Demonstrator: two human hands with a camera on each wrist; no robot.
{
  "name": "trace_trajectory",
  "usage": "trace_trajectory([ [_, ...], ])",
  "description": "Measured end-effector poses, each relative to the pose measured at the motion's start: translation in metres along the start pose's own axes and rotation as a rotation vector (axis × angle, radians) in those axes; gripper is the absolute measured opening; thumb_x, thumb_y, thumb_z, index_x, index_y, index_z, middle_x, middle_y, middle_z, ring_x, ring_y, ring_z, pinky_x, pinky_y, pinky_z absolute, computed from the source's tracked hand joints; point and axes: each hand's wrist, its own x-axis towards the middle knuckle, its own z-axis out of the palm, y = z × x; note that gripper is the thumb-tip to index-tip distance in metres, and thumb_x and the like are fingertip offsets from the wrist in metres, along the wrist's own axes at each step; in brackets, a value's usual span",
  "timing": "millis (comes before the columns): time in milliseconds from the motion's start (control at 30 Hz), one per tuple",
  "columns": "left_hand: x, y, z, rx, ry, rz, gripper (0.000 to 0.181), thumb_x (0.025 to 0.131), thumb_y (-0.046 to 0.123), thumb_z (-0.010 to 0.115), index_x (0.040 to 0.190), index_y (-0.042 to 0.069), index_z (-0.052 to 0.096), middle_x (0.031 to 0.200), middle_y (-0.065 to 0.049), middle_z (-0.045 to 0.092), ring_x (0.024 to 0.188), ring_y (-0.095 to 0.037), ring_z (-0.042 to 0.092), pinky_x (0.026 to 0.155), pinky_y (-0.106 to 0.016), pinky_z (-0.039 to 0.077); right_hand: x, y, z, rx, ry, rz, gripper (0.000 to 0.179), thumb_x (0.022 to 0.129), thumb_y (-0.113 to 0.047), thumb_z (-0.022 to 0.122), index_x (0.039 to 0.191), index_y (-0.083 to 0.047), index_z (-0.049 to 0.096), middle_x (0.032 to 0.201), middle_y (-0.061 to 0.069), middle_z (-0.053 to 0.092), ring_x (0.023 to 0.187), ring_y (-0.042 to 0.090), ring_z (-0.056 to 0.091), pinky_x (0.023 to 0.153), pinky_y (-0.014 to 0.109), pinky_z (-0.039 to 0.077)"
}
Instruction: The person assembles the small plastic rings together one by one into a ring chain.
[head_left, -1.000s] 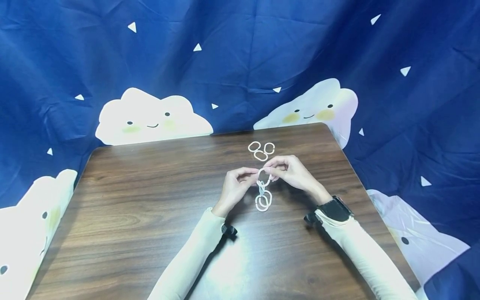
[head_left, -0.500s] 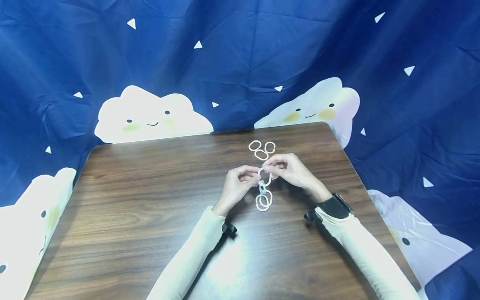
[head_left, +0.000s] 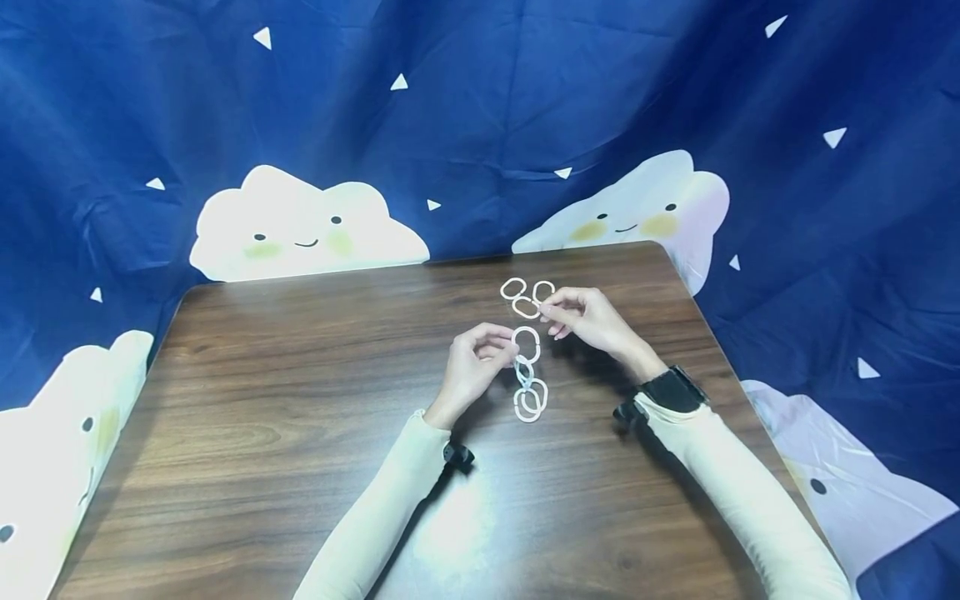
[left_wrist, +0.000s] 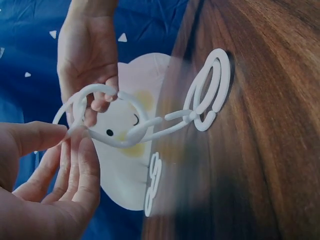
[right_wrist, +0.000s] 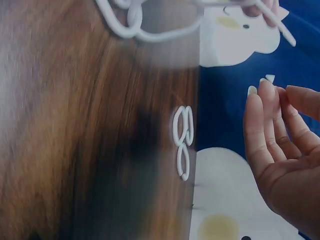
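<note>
My left hand [head_left: 474, 363] pinches the top ring of a chain of white plastic links [head_left: 523, 372] between thumb and fingertips. In the left wrist view the pinched ring [left_wrist: 96, 87] stands raised, with a small gap in its side. From it the chain runs down to the end links [left_wrist: 222, 82], which lie on the table. My right hand [head_left: 592, 321] hovers to the right of three loose links [head_left: 527, 317]. Its fingers [right_wrist: 256, 120] are lightly bent in the right wrist view, with nothing between them.
The loose links lie close together toward the table's far edge. Brown wood grain covers the tabletop [head_left: 300, 400]. Behind it hangs a blue curtain [head_left: 465, 108] printed with clouds and small triangles.
My right hand has let go of the top ring and moved up and right, toward the loose links. The left hand keeps its pinch on the chain.
</note>
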Motion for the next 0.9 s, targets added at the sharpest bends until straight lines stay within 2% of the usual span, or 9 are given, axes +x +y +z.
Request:
trace_trajectory([
  [133,0.002,-0.001,-0.002,0.010,0.005,-0.019,0.026,0.091,-0.001,0.075,0.116,-0.006,0.070,0.102,-0.028,0.076,0.088,-0.046,0.076,0.074,-0.023,0.066,0.010,0.006,-0.006,0.013,0.014,0.012,0.030,0.101,-0.009,0.067,0.118,0.016,0.063,0.090,0.002,0.076,0.076,0.018,0.076,0.071,0.033,0.068],
  [200,0.002,-0.001,-0.002,0.007,0.009,-0.024,0.025,0.091,-0.001,0.075,0.115,-0.005,0.071,0.101,-0.027,0.076,0.086,-0.043,0.077,0.074,-0.023,0.066,0.015,0.009,-0.009,0.007,0.020,0.011,0.030,0.100,-0.008,0.068,0.119,0.015,0.063,0.090,-0.002,0.075,0.079,0.019,0.076,0.072,0.032,0.068],
  [333,0.000,-0.002,-0.001,0.004,0.017,-0.030,0.026,0.090,0.000,0.075,0.115,-0.005,0.071,0.101,-0.025,0.077,0.085,-0.038,0.077,0.074,-0.023,0.066,0.027,0.018,-0.015,-0.025,0.039,0.017,0.027,0.098,-0.006,0.071,0.119,0.011,0.066,0.099,0.011,0.076,0.081,0.013,0.076,0.077,0.039,0.069],
  [467,0.000,-0.005,0.001,0.013,0.009,-0.032,0.028,0.091,0.001,0.074,0.117,-0.008,0.069,0.101,-0.024,0.077,0.087,-0.044,0.076,0.072,-0.021,0.065,0.037,0.026,-0.022,-0.076,0.079,0.032,0.028,0.095,-0.003,0.074,0.119,0.009,0.067,0.109,0.024,0.074,0.083,0.014,0.076,0.080,0.041,0.068],
  [533,0.000,-0.007,0.002,0.011,0.007,-0.031,0.027,0.091,0.000,0.074,0.117,-0.007,0.069,0.102,-0.025,0.077,0.089,-0.048,0.075,0.072,-0.021,0.065,0.044,0.030,-0.025,-0.126,0.109,0.028,0.030,0.093,-0.003,0.076,0.120,0.009,0.067,0.109,0.025,0.074,0.084,0.015,0.075,0.078,0.036,0.068],
  [633,0.001,-0.008,0.002,-0.004,0.010,-0.037,0.026,0.091,-0.001,0.074,0.116,-0.007,0.070,0.102,-0.027,0.076,0.090,-0.053,0.073,0.072,-0.022,0.065,0.054,0.033,-0.028,-0.171,0.124,0.040,0.035,0.092,-0.004,0.076,0.123,0.009,0.066,0.113,0.027,0.072,0.088,0.021,0.075,0.080,0.036,0.068],
  [767,0.001,-0.008,0.002,-0.018,0.005,-0.049,0.028,0.091,-0.001,0.074,0.117,-0.010,0.068,0.102,-0.028,0.076,0.087,-0.046,0.075,0.073,-0.022,0.065,0.065,0.041,-0.034,-0.191,0.122,0.100,0.040,0.092,-0.007,0.077,0.128,0.005,0.064,0.124,0.029,0.069,0.089,0.023,0.074,0.082,0.040,0.068],
  [833,0.000,-0.009,0.002,-0.023,0.002,-0.051,0.029,0.091,-0.001,0.074,0.117,-0.011,0.068,0.103,-0.028,0.076,0.086,-0.043,0.076,0.073,-0.021,0.065,0.068,0.046,-0.037,-0.221,0.125,0.126,0.044,0.091,-0.010,0.079,0.131,0.003,0.064,0.128,0.027,0.069,0.087,0.018,0.073,0.078,0.032,0.067],
  [900,0.000,-0.009,0.001,-0.034,0.002,-0.050,0.029,0.091,-0.001,0.074,0.117,-0.011,0.068,0.102,-0.028,0.075,0.085,-0.042,0.076,0.075,-0.023,0.066,0.071,0.049,-0.038,-0.256,0.131,0.143,0.046,0.091,-0.012,0.079,0.132,0.001,0.064,0.130,0.025,0.069,0.087,0.019,0.072,0.072,0.026,0.064],
])
